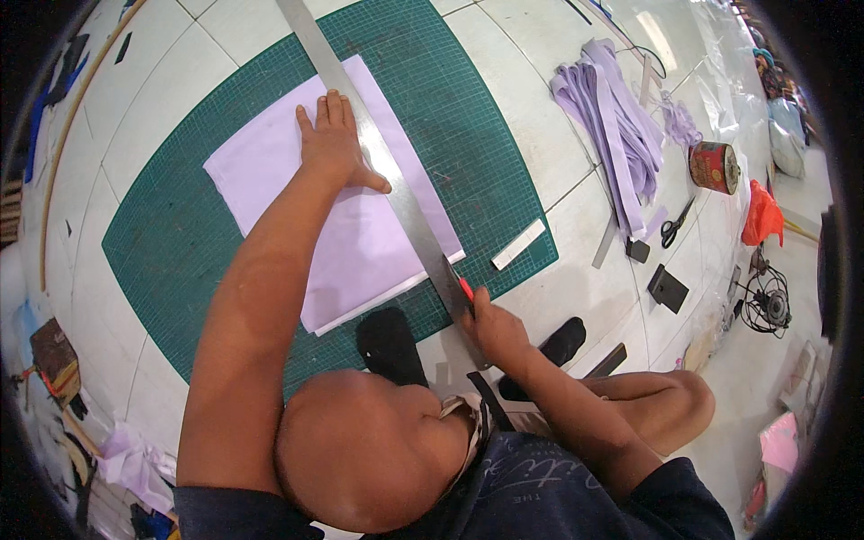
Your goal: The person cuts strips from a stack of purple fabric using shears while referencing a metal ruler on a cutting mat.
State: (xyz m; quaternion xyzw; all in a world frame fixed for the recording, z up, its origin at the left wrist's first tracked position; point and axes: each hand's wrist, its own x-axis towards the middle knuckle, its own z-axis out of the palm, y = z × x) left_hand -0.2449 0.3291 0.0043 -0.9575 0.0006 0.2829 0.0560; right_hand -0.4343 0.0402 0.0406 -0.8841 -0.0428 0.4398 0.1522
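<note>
A folded piece of lilac fabric (261,171) lies on a green gridded cutting mat (486,144) on the floor. Across its right part runs a long metal ruler (409,200), slanting from the far edge of view down to my right hand. My left hand (333,148) lies flat with fingers stretched, on the fabric and against the ruler, its thumb over the metal. My right hand (498,331) is closed around a red utility knife (465,287). The knife's tip is beside the ruler's right edge, by the fabric's near right corner. My fingers hide most of its handle.
A short white bar (518,244) rests on the mat's right edge. Beyond it lie bundled lilac strips (612,126), black scissors (676,222), a red tin (714,168), a black block (667,288) and a red plastic bag (763,214). My socked foot (391,346) touches the mat's near side.
</note>
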